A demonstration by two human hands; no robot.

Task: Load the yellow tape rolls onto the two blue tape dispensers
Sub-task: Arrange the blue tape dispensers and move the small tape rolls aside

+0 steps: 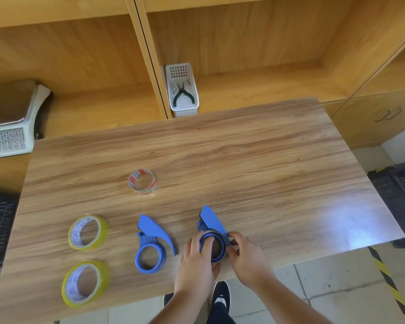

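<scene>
I have both hands on one blue dispenser (212, 235): left hand (197, 258) and right hand (242, 251) curl around its hub, which seems to carry a nearly spent roll; I reckon that comes off next. Both yellow tape rolls (88, 232) (85, 283) lie well left of my left hand, past the second dispenser (152, 244). Their core printing is unreadable.

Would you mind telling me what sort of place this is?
Probably a small shop's or stockroom's packing bench: a weighing scale with a keypad, bare wooden shelving, and tape rolls and dispensers on a table.
</scene>
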